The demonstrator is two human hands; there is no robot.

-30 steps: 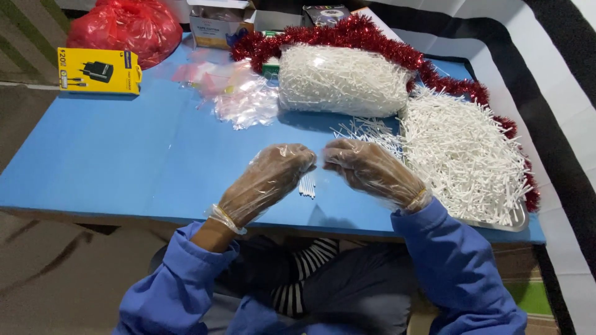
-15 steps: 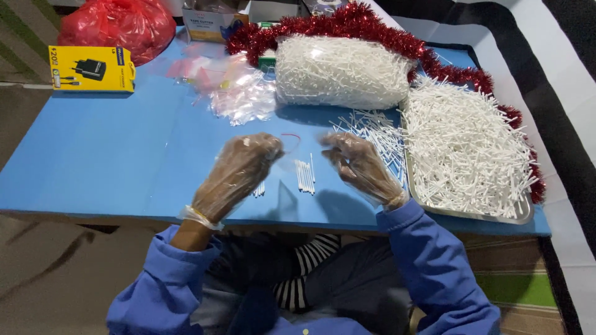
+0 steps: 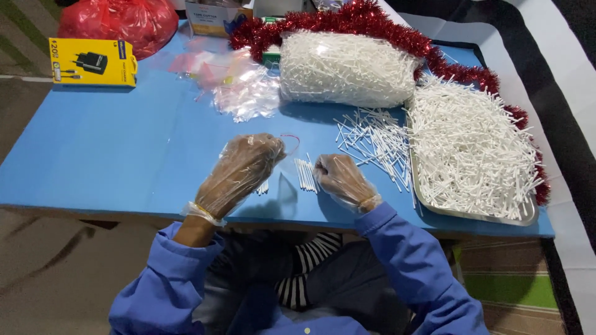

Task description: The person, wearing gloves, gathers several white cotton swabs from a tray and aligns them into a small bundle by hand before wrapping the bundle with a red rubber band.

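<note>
Two gloved hands working over a blue table (image 3: 112, 161). Left hand (image 3: 239, 170) curling loosely around the mouth of a small clear bag (image 3: 284, 162), fingers bent and gripping the film. Right hand (image 3: 338, 178) resting just beside a small bundle of white sticks (image 3: 305, 175), fingers folded in together and touching the bundle's right edge; whether pinching any stick, impossible to tell. Bundle lying on the table between both hands, partly at the bag's opening. More loose sticks (image 3: 372, 139) scattering to the right, touching a metal tray (image 3: 475, 216) heaped with the same. Sitting behind: a full clear sack of sticks (image 3: 344, 68), red tinsel (image 3: 372, 25), empty clear bags (image 3: 245, 93), a yellow box (image 3: 93, 62).
</note>
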